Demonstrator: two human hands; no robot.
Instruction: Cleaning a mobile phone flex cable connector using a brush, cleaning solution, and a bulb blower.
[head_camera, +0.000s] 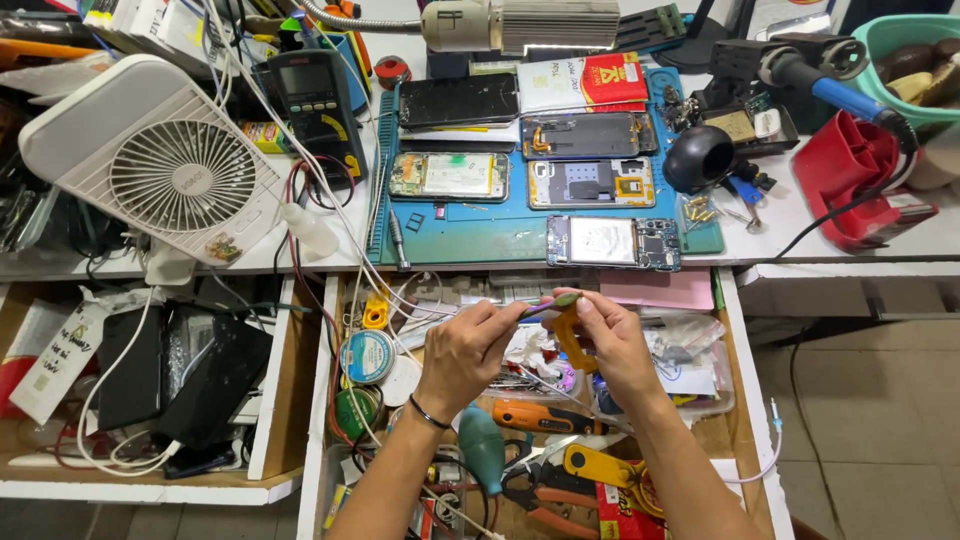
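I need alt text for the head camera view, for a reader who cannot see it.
A person's left hand and right hand together hold a small yellow plastic tool above an open drawer full of tools. Behind it, on a blue rectangular work mat, lie several opened smartphones. A white square desk fan stands at the left.

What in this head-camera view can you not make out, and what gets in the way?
- Small greenish piece, head view: pinched between left hand and right hand; fingers hide its shape.
- Yellow plastic tool: partly behind the right hand.
- Green plastic basin: cut by the frame edge.
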